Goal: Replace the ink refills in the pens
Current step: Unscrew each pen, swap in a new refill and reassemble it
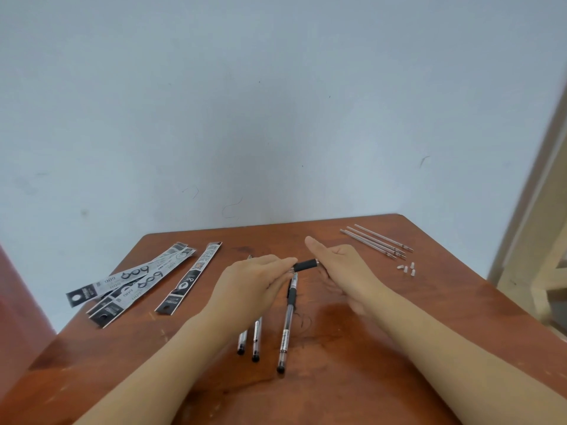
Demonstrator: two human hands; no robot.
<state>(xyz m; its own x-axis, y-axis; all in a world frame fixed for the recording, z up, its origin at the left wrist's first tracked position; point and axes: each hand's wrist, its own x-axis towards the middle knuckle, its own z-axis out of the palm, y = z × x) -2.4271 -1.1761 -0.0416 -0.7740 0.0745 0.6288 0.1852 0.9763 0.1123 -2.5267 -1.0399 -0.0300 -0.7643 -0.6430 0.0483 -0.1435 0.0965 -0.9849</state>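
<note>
Pen [305,266]: we judge unscrewing is in hand.
Left hand [260,277]: pinches its barrel end.
Right hand [337,265]: grips tip end; next we twist, pull apart.

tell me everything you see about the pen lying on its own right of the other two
The pen is a clear plastic barrel with a black rubbery grip toward its far end, a black plug at the near end and a printed label between. It lies flat on the table, pointing away from the person. Its far tip ends near the held pen; whether the left hand touches it is unclear.
</note>
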